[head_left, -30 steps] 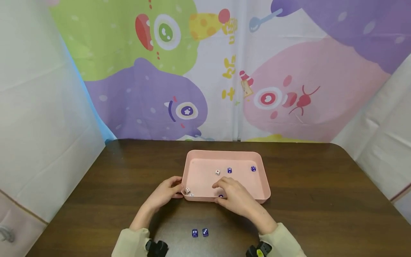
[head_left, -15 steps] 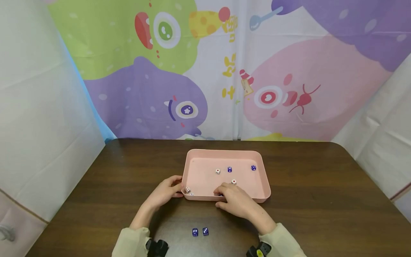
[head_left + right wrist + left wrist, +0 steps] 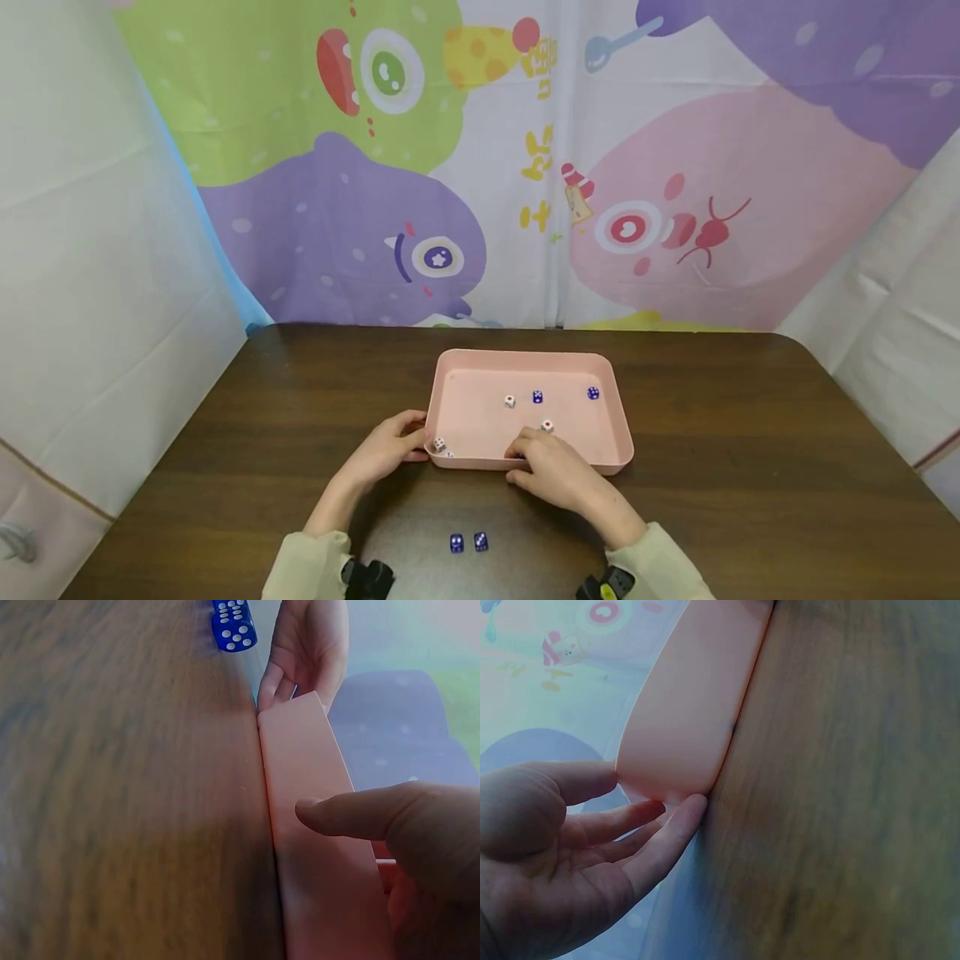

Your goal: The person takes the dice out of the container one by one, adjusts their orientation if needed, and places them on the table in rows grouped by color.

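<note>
The pink tray (image 3: 480, 368) lies on the table, its left near corner held by my left hand (image 3: 388, 443); in the left wrist view, the thumb is at the rim and the other fingers lie along the outer wall. My right hand (image 3: 553, 467) reaches over the near wall. Its fingertips curl inside over a dark blue die, mostly hidden against that wall, while the thumb (image 3: 337, 815) lies along the outside. White dice (image 3: 510, 402) and blue dice (image 3: 537, 397) are scattered across the tray. Another white die (image 3: 547, 426) sits beside my right knuckles.
Two blue dice (image 3: 457, 543) stand side by side on the dark wooden table (image 3: 720, 467), in front of the tray and between my forearms. A printed cartoon curtain (image 3: 525, 167) hangs behind the table's far edge. White cloth flanks both sides.
My right hand has drawn back slightly, curling its fingers down over the blue die by the near wall. A white die beside its knuckles has come into view. My left hand stays put.
</note>
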The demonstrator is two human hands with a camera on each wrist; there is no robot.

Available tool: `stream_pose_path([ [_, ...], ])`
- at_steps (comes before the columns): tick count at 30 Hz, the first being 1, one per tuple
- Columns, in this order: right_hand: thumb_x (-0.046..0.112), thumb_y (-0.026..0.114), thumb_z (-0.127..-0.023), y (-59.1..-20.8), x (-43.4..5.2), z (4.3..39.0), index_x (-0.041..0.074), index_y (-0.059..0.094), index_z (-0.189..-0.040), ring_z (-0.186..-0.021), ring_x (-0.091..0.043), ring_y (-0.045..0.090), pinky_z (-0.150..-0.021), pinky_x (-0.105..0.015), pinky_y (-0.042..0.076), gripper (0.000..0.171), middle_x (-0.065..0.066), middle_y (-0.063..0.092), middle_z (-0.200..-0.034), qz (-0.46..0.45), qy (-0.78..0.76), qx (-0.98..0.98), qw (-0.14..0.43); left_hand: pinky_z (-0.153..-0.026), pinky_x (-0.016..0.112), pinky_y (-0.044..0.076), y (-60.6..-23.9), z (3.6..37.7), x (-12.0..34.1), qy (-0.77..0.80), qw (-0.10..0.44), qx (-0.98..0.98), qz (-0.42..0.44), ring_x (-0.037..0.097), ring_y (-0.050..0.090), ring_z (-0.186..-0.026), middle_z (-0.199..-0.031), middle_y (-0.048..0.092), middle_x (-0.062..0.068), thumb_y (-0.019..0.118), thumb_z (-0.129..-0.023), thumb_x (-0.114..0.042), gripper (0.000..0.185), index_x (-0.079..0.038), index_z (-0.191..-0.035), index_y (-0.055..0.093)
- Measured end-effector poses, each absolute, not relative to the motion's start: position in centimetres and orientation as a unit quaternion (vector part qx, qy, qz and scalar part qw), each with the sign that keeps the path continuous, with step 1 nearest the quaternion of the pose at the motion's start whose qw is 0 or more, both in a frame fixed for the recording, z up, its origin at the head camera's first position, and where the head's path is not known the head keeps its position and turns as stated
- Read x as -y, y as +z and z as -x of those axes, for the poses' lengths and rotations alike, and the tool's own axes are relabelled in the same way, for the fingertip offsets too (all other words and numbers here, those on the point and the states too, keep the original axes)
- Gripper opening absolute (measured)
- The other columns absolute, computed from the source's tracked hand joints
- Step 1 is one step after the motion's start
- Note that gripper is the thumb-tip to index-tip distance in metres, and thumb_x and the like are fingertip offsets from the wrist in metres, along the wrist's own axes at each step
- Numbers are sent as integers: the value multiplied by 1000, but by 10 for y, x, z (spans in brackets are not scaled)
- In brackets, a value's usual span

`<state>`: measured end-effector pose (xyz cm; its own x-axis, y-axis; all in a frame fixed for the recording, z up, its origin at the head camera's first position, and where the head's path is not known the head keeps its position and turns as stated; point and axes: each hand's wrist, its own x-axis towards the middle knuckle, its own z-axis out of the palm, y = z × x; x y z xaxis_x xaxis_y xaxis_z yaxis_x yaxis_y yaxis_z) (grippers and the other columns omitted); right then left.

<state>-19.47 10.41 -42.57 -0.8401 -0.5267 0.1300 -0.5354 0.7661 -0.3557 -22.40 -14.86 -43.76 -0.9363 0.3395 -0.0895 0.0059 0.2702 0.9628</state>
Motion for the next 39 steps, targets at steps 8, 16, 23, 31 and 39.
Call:
stream_pose_path([
  [8,15,68,-79,-426,-106,196,9,65,-85,-77,-12,52,-69,-28,49,10,3,55,-82,-283,213,935,22,-80,37,55,-438,223,149,593,136,-786,-107,30,59,-97,-117,50,30,46,-92,-5,39,15,-125,39],
  [16,12,70,-77,-422,-108,199,8,66,-86,-73,-12,54,-66,-25,50,10,1,57,-82,-279,237,930,37,-80,36,55,-436,225,148,592,137,-787,-108,29,59,-97,-117,50,29,46,-92,-6,40,14,-126,38],
  [23,10,71,-75,-422,-109,198,9,66,-85,-71,-11,54,-64,-23,49,11,2,57,-81,-282,246,926,46,-80,37,55,-436,225,149,593,140,-785,-111,28,59,-97,-117,49,29,46,-93,-6,40,15,-126,38],
  [31,9,71,-74,-421,-110,198,8,65,-84,-70,-12,55,-63,-21,50,12,2,56,-79,-288,265,919,51,-80,37,55,-435,223,149,596,141,-783,-109,28,59,-96,-115,50,30,45,-93,-5,39,15,-125,38],
  [39,4,69,-73,-418,-111,196,8,65,-84,-70,-11,55,-63,-20,50,12,2,57,-79,-292,276,913,70,-80,37,55,-434,223,150,595,144,-783,-111,28,59,-96,-115,50,30,45,-93,-5,40,16,-125,37],
])
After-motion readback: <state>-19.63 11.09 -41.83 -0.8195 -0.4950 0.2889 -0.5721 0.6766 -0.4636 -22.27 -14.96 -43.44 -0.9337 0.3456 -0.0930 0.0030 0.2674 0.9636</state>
